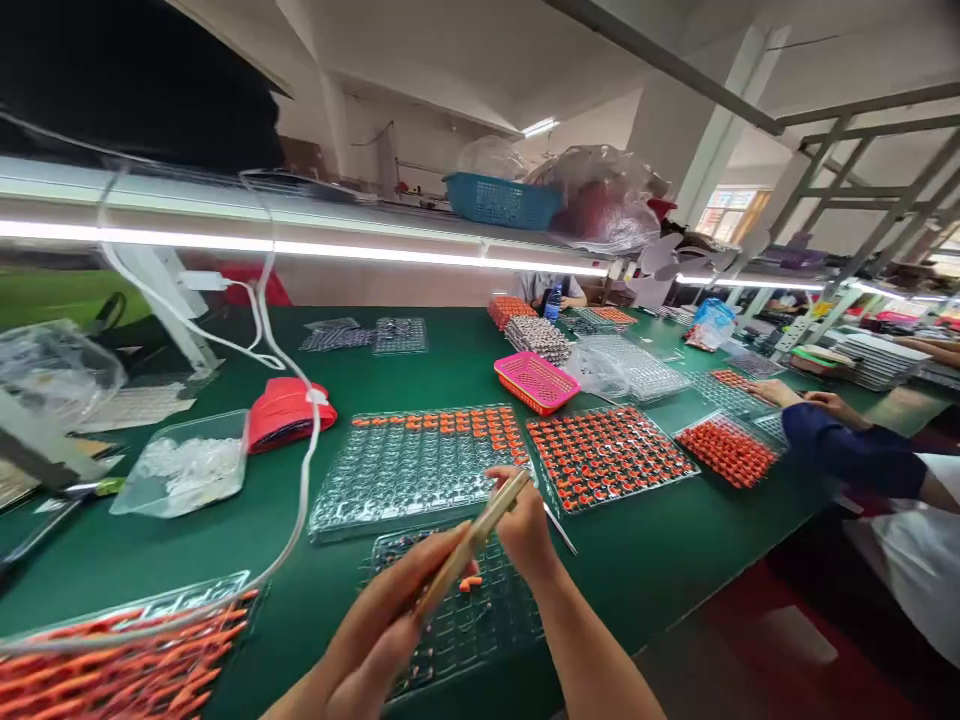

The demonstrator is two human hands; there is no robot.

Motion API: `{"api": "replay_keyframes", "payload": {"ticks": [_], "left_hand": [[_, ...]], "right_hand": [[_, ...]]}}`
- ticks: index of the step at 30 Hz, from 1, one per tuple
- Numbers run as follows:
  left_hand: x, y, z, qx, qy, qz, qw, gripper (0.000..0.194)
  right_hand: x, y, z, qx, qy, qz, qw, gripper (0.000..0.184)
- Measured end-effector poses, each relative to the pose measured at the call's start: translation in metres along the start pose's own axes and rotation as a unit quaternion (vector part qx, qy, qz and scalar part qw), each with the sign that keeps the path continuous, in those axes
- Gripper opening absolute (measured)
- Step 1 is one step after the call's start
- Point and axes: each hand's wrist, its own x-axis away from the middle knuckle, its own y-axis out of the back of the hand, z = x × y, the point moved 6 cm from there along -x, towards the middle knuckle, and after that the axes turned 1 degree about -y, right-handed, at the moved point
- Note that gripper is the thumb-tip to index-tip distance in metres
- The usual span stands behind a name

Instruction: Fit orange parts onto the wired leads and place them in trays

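My left hand (390, 610) grips a pale, flat-sided wooden stick (469, 555) that slants up to the right. At its upper end is my right hand (529, 530), with its fingers closed; the stick partly hides what they hold. Below both hands lies a clear compartment tray (480, 640) with small dark parts and one loose orange piece (470, 583). Just beyond, a larger clear blister tray (405, 470) has orange pieces along its far and right sides. To the right, another tray (607, 455) is filled with orange pieces. A thin pointed metal tool (561, 530) rests beside my right wrist.
A white cable (306, 470) hangs across the left side, near a plastic box of clear bits (187, 470) and a red cloth bundle (289, 412). A pink basket (536, 380) stands further back. At right, a co-worker's sleeve (847, 450) reaches over the green table (697, 530).
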Motion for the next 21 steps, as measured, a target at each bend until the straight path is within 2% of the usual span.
{"api": "replay_keyframes", "payload": {"ticks": [2, 4, 5, 10, 14, 17, 21], "left_hand": [[-0.008, -0.018, 0.009, 0.033, 0.069, -0.004, 0.997, 0.063], [-0.012, -0.023, 0.016, 0.122, 0.152, -0.026, 0.981, 0.064], [-0.014, -0.021, 0.017, 0.162, 0.166, -0.036, 0.972, 0.064], [-0.016, -0.005, 0.010, 0.279, 0.123, -0.045, 0.951, 0.064], [-0.012, 0.007, 0.013, 0.330, 0.093, -0.064, 0.937, 0.068], [-0.012, 0.015, 0.018, 0.374, 0.066, -0.075, 0.922, 0.064], [-0.012, 0.021, 0.029, 0.411, 0.053, -0.094, 0.905, 0.064]], "right_hand": [[0.000, 0.005, -0.003, -0.024, -0.022, -0.005, 0.999, 0.025], [0.001, 0.006, -0.004, -0.053, -0.034, 0.000, 0.998, 0.025], [0.001, 0.006, -0.004, -0.069, -0.038, 0.006, 0.997, 0.026], [0.006, -0.006, -0.003, -0.165, -0.079, 0.071, 0.981, 0.038], [0.022, -0.036, 0.003, -0.290, -0.177, 0.188, 0.921, 0.051], [0.037, -0.055, 0.013, -0.308, -0.199, 0.238, 0.899, 0.060], [0.051, -0.076, 0.023, -0.296, -0.185, 0.279, 0.895, 0.070]]}}
